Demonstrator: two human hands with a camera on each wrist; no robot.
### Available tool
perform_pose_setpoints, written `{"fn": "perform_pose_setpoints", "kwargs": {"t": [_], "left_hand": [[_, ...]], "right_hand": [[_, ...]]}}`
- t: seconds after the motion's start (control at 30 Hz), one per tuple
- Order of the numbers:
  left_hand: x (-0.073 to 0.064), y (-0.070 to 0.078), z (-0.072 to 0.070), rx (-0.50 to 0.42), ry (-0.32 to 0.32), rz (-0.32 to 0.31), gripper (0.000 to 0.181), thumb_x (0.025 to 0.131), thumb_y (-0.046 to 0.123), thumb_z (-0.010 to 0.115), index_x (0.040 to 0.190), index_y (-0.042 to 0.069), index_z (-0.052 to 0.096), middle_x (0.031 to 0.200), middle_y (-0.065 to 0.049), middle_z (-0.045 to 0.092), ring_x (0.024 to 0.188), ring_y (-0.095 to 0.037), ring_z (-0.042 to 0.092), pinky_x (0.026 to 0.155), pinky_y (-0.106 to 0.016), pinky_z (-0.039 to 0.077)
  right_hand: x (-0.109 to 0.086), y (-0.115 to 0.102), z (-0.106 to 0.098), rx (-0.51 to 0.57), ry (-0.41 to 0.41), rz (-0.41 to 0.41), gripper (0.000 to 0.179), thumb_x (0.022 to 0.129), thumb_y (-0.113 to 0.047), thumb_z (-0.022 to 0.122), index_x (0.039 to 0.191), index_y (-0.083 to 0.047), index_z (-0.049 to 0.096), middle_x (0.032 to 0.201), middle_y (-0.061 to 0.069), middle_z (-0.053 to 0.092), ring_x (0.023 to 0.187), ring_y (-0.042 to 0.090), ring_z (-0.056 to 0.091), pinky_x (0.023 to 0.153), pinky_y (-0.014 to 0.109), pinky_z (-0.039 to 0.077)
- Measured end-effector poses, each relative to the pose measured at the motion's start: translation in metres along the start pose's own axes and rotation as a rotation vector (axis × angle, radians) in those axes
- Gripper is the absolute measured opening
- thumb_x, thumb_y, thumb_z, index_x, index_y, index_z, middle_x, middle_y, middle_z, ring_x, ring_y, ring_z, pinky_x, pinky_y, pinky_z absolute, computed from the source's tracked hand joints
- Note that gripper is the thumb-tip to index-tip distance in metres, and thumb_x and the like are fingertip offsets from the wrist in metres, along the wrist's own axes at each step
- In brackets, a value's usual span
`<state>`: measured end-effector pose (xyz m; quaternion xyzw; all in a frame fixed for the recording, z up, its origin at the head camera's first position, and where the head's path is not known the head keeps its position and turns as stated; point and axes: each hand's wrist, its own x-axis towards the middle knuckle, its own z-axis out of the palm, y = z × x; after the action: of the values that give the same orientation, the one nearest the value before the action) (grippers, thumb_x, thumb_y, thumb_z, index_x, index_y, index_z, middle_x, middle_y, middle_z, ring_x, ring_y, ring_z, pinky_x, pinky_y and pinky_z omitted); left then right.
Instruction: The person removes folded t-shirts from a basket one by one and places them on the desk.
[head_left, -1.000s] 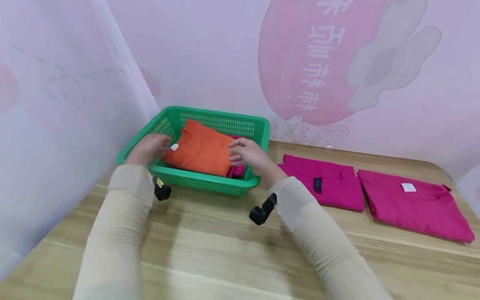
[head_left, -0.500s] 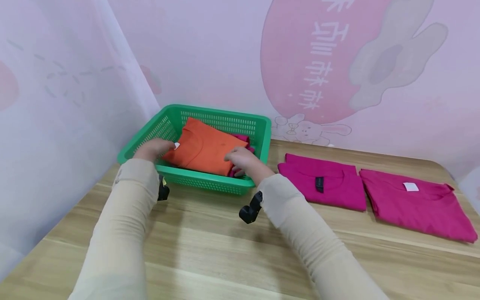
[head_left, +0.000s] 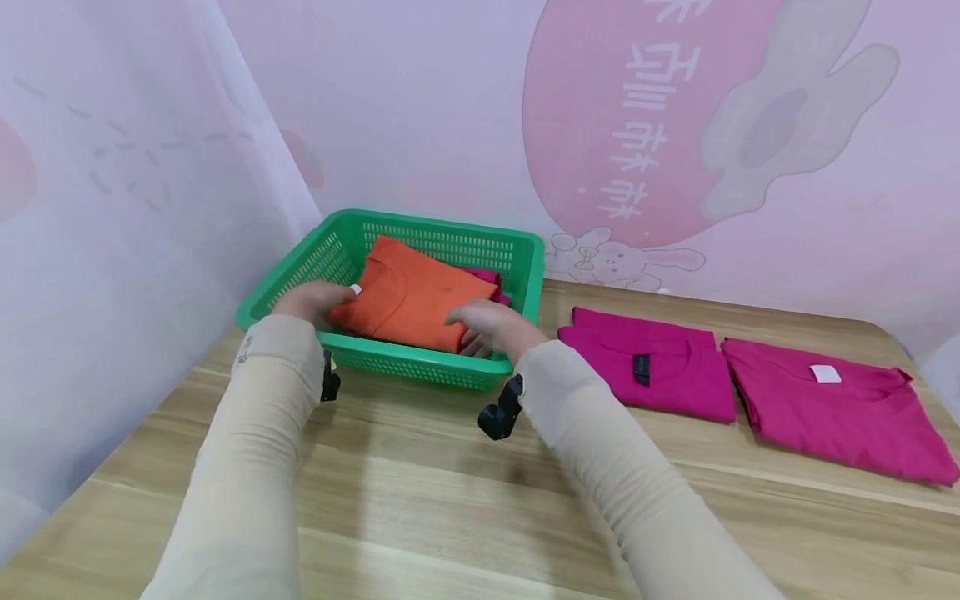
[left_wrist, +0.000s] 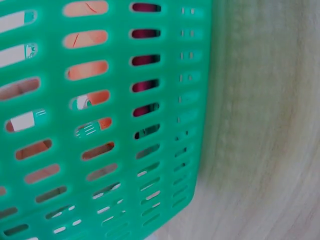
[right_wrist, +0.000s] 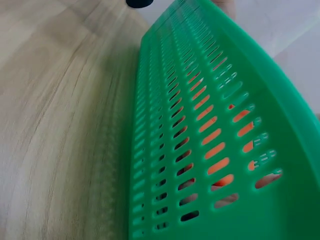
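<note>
Orange shirt (head_left: 412,296): grasping seemed under way
Left hand (head_left: 309,300): grip couldn't be told
Right hand (head_left: 492,323): stood spread, shirt's right
Next move: likely called for gripping

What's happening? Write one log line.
orange shirt: in green basket; left hand: at shirt's left edge; right hand: at right edge; black-tagged magenta shirt, white-tagged magenta shirt: on wooden table

A green basket (head_left: 408,368) holds an orange shirt (head_left: 420,302). At the frame's right, one magenta shirt (head_left: 678,382) has a black label (head_left: 641,369), the other magenta shirt (head_left: 836,417) a white label (head_left: 826,373). The table (head_left: 450,500) shows light-brown wood grain, the sleeves (head_left: 258,450) are cream, and rabbits (head_left: 780,125) pattern the pale pink backdrop (head_left: 420,108).
</note>
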<state>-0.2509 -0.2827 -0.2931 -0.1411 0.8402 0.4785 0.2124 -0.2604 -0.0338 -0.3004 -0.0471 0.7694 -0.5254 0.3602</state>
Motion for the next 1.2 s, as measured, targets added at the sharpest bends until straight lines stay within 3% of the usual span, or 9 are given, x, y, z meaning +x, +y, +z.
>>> {"fn": "perform_pose_setpoints", "kwargs": {"t": [0.13, 0.3, 0.5, 0.67, 0.77, 0.87, 0.93, 1.1, 1.2], "left_hand": [[0.001, 0.0, 0.001, -0.085, -0.046, 0.02, 0.063, 0.09, 0.015, 0.034, 0.133, -0.01, -0.004, 0.139, -0.023, -0.006, 0.126, -0.035, 0.005, 0.099, -0.041, 0.02], [0.001, 0.0, 0.001, -0.151, -0.06, 0.065, 0.059, 0.09, 0.01, 0.032, 0.134, -0.007, -0.003, 0.14, -0.02, -0.01, 0.126, -0.034, 0.001, 0.099, -0.041, 0.019], [0.003, -0.005, -0.002, -0.162, -0.032, 0.127, 0.036, 0.09, 0.01, 0.031, 0.12, -0.009, 0.027, 0.126, -0.022, 0.022, 0.115, -0.029, 0.025, 0.094, -0.037, 0.027], [0.011, -0.011, -0.005, -0.231, -0.028, 0.076, 0.04, 0.087, 0.013, 0.04, 0.124, -0.001, 0.03, 0.125, -0.016, 0.025, 0.102, -0.024, 0.033, 0.084, -0.031, 0.036], [0.012, -0.013, -0.006, -0.144, -0.043, 0.098, 0.052, 0.087, 0.013, 0.04, 0.133, -0.001, 0.021, 0.135, -0.019, 0.017, 0.112, -0.03, 0.029, 0.086, -0.035, 0.036], [0.006, -0.011, -0.005, -0.027, -0.031, 0.148, 0.057, 0.089, 0.012, 0.038, 0.135, -0.006, 0.009, 0.138, -0.024, 0.008, 0.12, -0.035, 0.023, 0.093, -0.038, 0.03], [0.005, -0.011, -0.005, 0.046, -0.003, 0.159, 0.055, 0.09, 0.013, 0.039, 0.134, -0.008, 0.014, 0.135, -0.026, 0.016, 0.118, -0.037, 0.027, 0.093, -0.04, 0.031], [0.006, -0.009, -0.004, 0.027, 0.055, 0.165, 0.047, 0.09, 0.012, 0.043, 0.129, -0.008, 0.025, 0.125, -0.025, 0.03, 0.107, -0.036, 0.04, 0.09, -0.042, 0.034], [0.008, -0.008, -0.004, 0.004, 0.069, 0.184, 0.044, 0.09, 0.011, 0.042, 0.127, -0.008, 0.027, 0.122, -0.022, 0.031, 0.1, -0.032, 0.042, 0.088, -0.042, 0.036]], "right_hand": [[0.001, 0.0, 0.0, 0.006, -0.043, 0.002, 0.06, 0.088, -0.021, 0.049, 0.137, -0.01, 0.017, 0.133, 0.019, 0.026, 0.11, 0.038, 0.04, 0.092, 0.042, 0.032], [0.003, -0.001, 0.002, 0.165, -0.042, 0.008, 0.067, 0.087, -0.019, 0.05, 0.139, -0.016, 0.009, 0.138, 0.019, 0.015, 0.111, 0.039, 0.038, 0.089, 0.042, 0.035], [0.005, 0.0, 0.006, 0.329, 0.021, -0.004, 0.069, 0.085, -0.015, 0.053, 0.139, -0.02, 0.01, 0.137, 0.02, 0.014, 0.107, 0.037, 0.04, 0.084, 0.039, 0.04], [0.007, 0.002, 0.006, 0.244, 0.0, -0.052, 0.055, 0.088, -0.012, 0.047, 0.137, -0.011, 0.022, 0.137, 0.015, 0.02, 0.116, 0.035, 0.032, 0.088, 0.041, 0.036], [0.009, 0.003, 0.007, 0.208, -0.003, -0.091, 0.047, 0.09, -0.009, 0.043, 0.133, -0.005, 0.027, 0.136, 0.013, 0.024, 0.12, 0.034, 0.028, 0.089, 0.044, 0.035], [0.011, 0.001, 0.008, 0.265, 0.014, -0.119, 0.039, 0.09, -0.005, 0.042, 0.127, 0.001, 0.033, 0.131, 0.017, 0.029, 0.119, 0.035, 0.03, 0.089, 0.044, 0.035], [0.012, 0.0, 0.009, 0.323, 0.027, -0.136, 0.033, 0.09, -0.003, 0.041, 0.121, 0.004, 0.036, 0.129, 0.019, 0.031, 0.117, 0.036, 0.031, 0.087, 0.044, 0.036], [0.013, -0.004, 0.009, 0.403, 0.055, -0.162, 0.03, 0.088, -0.003, 0.044, 0.117, 0.006, 0.04, 0.124, 0.021, 0.035, 0.113, 0.036, 0.036, 0.085, 0.042, 0.039], [0.013, -0.004, 0.008, 0.398, 0.086, -0.155, 0.03, 0.087, -0.002, 0.046, 0.116, 0.006, 0.045, 0.112, 0.019, 0.043, 0.101, 0.031, 0.046, 0.083, 0.041, 0.041]]}}
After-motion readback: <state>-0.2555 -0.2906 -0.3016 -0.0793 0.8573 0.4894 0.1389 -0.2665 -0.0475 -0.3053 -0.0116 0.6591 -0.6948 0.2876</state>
